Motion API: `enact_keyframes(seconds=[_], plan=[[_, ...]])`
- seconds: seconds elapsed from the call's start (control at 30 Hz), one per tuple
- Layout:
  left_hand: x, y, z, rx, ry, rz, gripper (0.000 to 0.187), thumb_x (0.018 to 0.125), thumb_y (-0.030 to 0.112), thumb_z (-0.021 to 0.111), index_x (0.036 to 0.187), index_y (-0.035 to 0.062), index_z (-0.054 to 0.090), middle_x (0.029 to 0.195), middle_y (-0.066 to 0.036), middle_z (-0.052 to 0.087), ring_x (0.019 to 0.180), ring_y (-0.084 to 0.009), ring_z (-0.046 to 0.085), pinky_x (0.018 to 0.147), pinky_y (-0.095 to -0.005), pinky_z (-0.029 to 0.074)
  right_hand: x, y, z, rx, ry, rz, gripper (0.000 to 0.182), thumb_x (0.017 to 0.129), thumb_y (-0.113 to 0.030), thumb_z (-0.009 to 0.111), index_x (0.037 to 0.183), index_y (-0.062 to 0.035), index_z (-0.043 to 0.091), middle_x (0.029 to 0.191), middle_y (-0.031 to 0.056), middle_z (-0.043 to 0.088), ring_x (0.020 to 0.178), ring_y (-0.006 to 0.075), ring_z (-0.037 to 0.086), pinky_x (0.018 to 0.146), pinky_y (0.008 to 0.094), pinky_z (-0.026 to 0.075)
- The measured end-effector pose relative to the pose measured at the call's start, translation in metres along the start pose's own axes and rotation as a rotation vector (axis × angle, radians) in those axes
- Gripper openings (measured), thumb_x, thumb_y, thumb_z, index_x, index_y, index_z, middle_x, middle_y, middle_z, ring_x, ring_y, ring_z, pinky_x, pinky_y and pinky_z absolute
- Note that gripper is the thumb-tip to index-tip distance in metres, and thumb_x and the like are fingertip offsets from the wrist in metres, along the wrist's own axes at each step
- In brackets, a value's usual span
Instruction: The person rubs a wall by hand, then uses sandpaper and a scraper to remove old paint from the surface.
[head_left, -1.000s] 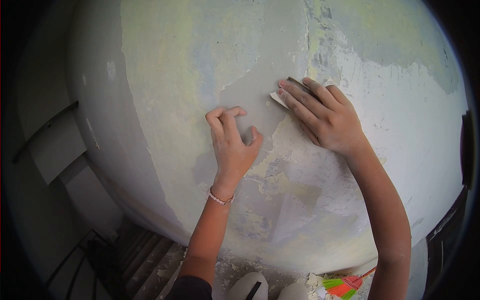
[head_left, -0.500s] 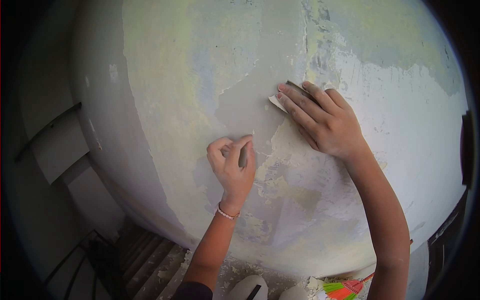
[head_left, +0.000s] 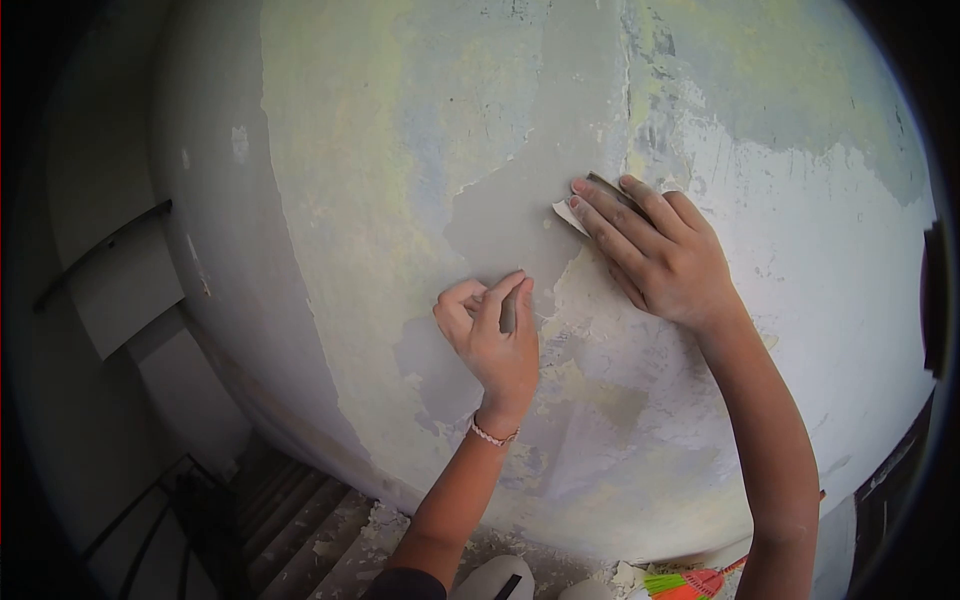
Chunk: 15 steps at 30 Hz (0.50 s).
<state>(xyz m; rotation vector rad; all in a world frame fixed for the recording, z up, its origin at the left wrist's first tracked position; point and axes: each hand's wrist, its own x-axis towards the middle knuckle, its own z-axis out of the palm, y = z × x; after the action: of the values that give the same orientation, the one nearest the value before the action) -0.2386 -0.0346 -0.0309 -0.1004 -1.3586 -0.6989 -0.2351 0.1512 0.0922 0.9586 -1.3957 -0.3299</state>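
My right hand (head_left: 660,255) lies against the patchy wall (head_left: 500,215), fingers stretched over a flat, dark-edged scraper (head_left: 605,187). Most of the scraper and my thumb are hidden under the hand. A white paint flake (head_left: 570,217) sticks out at the left of these fingers. Lower and to the left, my left hand (head_left: 495,335) is held in a pinch close to the wall, thumb and index fingertips together. A tiny pale speck shows at the tips; I cannot make out what it is.
Stairs (head_left: 300,530) strewn with paint chips go down at the lower left, beside a dark railing (head_left: 150,510). A handrail (head_left: 105,250) is fixed at the left. A green and orange broom (head_left: 690,582) lies at the bottom among chips.
The view has shifted slightly, so wall and hands appear farther right. My left hand sits slightly higher against the wall and stays pinched. My right hand remains over the scraper.
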Motion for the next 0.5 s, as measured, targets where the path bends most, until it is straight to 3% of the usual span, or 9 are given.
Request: enact_keyframes(seconds=[0.17,0.5], plan=[[-0.003,0.009,0.008,-0.190,0.011,-0.242,0.009,0.089,0.008,0.081,0.096,0.0061,0.077,0.106,-0.003,0.042,0.092,-0.0181,0.043,0.083,-0.0317,0.041,0.001,0.000,-0.001,0.002,-0.006,0.000,0.048,0.082,-0.017,0.072,0.129,-0.0046,0.070,0.138,0.0063,0.069,0.116,0.0249,0.064,0.081,0.0311,0.049],[-0.009,0.016,0.022,-0.195,0.028,-0.328,0.010,0.096,0.002,0.070,0.106,0.0014,0.068,0.113,-0.005,0.041,0.089,-0.0149,0.045,0.072,-0.0285,0.042,0.004,-0.001,-0.001,-0.027,0.000,-0.029,0.043,0.084,-0.011,0.067,0.127,-0.0042,0.071,0.135,0.0057,0.070,0.108,0.0204,0.064,0.077,0.0277,0.050]])
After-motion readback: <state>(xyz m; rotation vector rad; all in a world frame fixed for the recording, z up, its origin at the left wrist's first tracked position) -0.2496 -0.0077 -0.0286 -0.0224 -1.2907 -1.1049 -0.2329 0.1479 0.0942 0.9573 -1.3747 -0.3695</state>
